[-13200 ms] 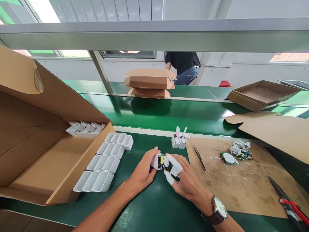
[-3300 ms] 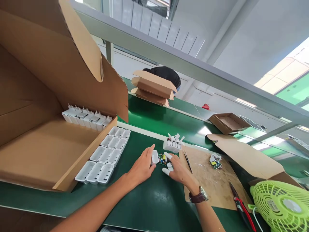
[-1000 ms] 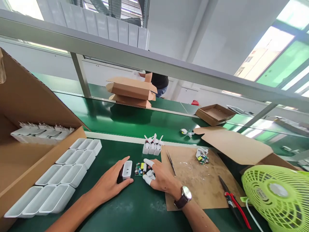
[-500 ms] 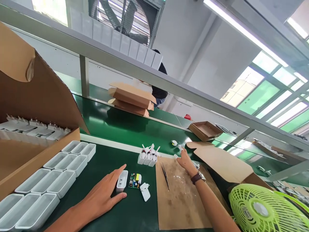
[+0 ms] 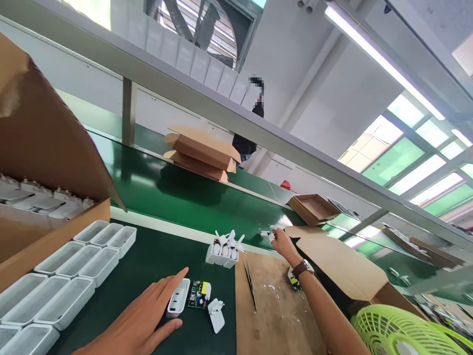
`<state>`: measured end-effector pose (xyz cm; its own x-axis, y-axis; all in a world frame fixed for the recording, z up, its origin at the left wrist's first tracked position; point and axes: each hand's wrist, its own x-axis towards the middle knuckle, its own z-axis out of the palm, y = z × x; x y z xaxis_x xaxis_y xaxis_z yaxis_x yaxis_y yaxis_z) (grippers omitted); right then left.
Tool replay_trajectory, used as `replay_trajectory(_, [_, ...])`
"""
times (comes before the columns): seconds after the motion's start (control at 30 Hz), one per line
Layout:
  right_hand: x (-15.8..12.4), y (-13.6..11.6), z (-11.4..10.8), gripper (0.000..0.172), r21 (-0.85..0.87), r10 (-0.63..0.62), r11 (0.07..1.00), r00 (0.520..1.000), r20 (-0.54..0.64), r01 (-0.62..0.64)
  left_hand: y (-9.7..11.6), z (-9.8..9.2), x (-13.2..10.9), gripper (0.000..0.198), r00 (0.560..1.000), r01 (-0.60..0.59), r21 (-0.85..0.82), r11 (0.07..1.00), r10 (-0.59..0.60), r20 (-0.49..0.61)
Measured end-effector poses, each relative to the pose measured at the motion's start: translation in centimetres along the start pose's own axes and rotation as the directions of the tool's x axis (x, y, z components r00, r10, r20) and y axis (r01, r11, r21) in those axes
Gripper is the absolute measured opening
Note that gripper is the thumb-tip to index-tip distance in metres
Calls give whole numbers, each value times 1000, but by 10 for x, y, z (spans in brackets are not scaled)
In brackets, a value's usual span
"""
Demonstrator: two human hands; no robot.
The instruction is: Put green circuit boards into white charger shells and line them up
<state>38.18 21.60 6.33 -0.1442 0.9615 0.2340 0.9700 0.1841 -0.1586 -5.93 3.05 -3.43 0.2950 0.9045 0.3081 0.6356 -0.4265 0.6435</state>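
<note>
My left hand (image 5: 142, 323) lies flat on the green mat, fingers stretched out, thumb and forefinger around a white charger shell (image 5: 178, 303). Beside the shell lie a small green circuit board (image 5: 198, 295) and a white plug cap (image 5: 216, 314). My right hand (image 5: 281, 241), a watch on its wrist, reaches far out to the edge of the conveyor belt (image 5: 192, 197), fingers pinched on a small white part (image 5: 267, 234) I cannot name. Three assembled white chargers (image 5: 223, 249) stand between the hands.
Rows of empty white shells (image 5: 74, 266) lie at left beside a big open carton (image 5: 40, 162). Tweezers (image 5: 250, 285) rest on a brown cardboard sheet (image 5: 273, 310). A green fan (image 5: 399, 333) sits at lower right. Flat boxes (image 5: 199, 153) and a person stand beyond the belt.
My right hand left the circuit board and plug cap on the mat and stretched forward to the belt edge, closing on a small white part. My left hand stayed by the shell.
</note>
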Motion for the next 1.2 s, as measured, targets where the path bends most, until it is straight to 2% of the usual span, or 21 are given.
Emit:
replay_trajectory(0.07, [-24, 6, -13, 32, 28, -10, 1000, 999, 45, 9, -3, -5, 3, 72, 997, -53, 28, 998, 52, 51])
replay_trajectory(0.13, [-55, 12, -27, 43, 54, -23, 998, 997, 78, 18, -5, -9, 6, 72, 993, -93, 43, 995, 90, 80])
replay_trajectory(0.2, [-85, 14, -43, 49, 64, -37, 997, 995, 92, 31, -5, -10, 8, 72, 992, -105, 53, 993, 100, 82])
replay_trajectory(0.27, [-111, 11, -58, 47, 56, -49, 997, 994, 97, 43, -5, -7, 7, 71, 993, -102, 62, 993, 98, 67])
replay_trajectory(0.37, [-133, -12, -76, 39, 42, -69, 997, 994, 87, 66, -2, -4, 6, 69, 998, -62, 65, 996, 60, 28])
replay_trajectory(0.43, [-140, -43, -79, 37, 70, -104, 993, 991, 84, 98, 1, -5, 7, 68, 999, -45, 52, 998, 43, 31])
replay_trajectory(0.53, [-144, -104, -66, 40, 197, -230, 959, 966, 118, 204, 7, -13, 11, 70, 995, -42, 34, 999, 38, 91])
replay_trajectory(0.63, [-144, -161, -36, 49, 309, -410, 882, 902, 133, 355, 12, -22, 13, 73, 989, 3, 17, 1000, -6, 146])
replay_trajectory(0.73, [-143, -193, -3, 64, 337, -501, 829, 860, 92, 447, 16, -26, 12, 77, 989, 20, -26, 999, -16, 145])
replay_trajectory(0.87, [-144, -198, 29, 72, 336, -511, 814, 859, 27, 474, 18, -27, 10, 80, 992, 38, -76, 996, -29, 124])
replay_trajectory(1.0, [-150, -190, 51, 68, 350, -490, 804, 869, -70, 481, 19, -29, 13, 83, 977, 110, -74, 991, -94, 193])
replay_trajectory(1.1, [-152, -191, 60, 63, 377, -452, 800, 882, -134, 467, 19, -31, 16, 84, 970, 121, -64, 991, -105, 221])
replay_trajectory(1.2, [-152, -199, 58, 59, 391, -405, 804, 894, -194, 449, 19, -32, 17, 86, 971, 111, -50, 993, -98, 219])
